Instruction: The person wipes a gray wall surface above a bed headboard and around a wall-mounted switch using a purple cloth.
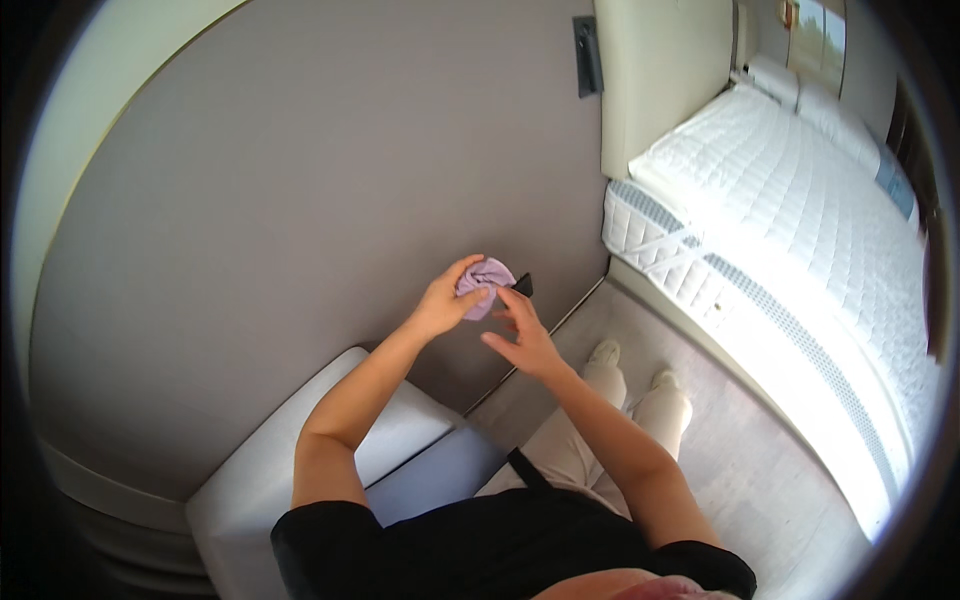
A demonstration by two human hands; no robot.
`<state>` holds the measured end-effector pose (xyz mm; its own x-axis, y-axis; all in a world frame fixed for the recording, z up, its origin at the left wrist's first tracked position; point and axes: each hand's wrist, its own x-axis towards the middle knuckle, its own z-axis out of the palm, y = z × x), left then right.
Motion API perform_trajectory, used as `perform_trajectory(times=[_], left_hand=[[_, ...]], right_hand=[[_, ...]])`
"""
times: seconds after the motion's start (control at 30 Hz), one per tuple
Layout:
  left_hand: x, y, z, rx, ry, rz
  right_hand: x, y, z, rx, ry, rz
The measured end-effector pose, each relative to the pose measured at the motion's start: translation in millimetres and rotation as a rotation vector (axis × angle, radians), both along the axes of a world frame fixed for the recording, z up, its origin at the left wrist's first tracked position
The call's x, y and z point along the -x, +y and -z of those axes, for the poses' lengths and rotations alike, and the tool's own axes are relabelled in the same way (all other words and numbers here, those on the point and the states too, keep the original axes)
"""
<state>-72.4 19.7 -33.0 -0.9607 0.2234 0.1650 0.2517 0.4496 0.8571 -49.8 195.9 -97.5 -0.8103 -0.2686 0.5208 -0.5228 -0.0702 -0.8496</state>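
My left hand [448,300] holds a crumpled light purple cloth [486,282] in front of the grey-brown wall, with the thumb across its lower part. Close by on the right is my right hand [523,337], its fingers apart. Its index fingertip is at the cloth's right edge; whether it touches the cloth, I cannot tell. A small dark fitting [523,284] shows on the wall just behind the fingers.
A bed with a white quilted mattress [757,187] and pale headboard [660,82] stands at the right. Low at the left, a light grey upholstered bench or seat [300,427] adjoins the wall. A dark wall panel [587,57] is beside the headboard. My feet are on the grey floor [742,457].
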Motion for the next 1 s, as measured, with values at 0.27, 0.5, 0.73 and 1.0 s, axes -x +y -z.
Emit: perform_trajectory(times=[0.27, 0.5, 0.73, 1.0], left_hand=[[-14.2, -13.9, -16.4, -0.642, -0.081, 0.131], [-7.7, -45.1, -31.7, -0.656, -0.057, -0.045], [5.2, -34.3, -14.1, -0.635, -0.017, -0.046], [11.2, -32.3, -9.0, -0.569, 0.030, -0.079]], right_hand=[[38.0, -26.6, -82.5, -0.239, 0.298, 0.113], [119.1, -18.4, -293.7, -0.107, 0.655, 0.488], [168.0, -17.9, -458.7, -0.434, 0.918, 0.861], [226.9, -20.0, -201.4, -0.129, 0.873, 0.898]])
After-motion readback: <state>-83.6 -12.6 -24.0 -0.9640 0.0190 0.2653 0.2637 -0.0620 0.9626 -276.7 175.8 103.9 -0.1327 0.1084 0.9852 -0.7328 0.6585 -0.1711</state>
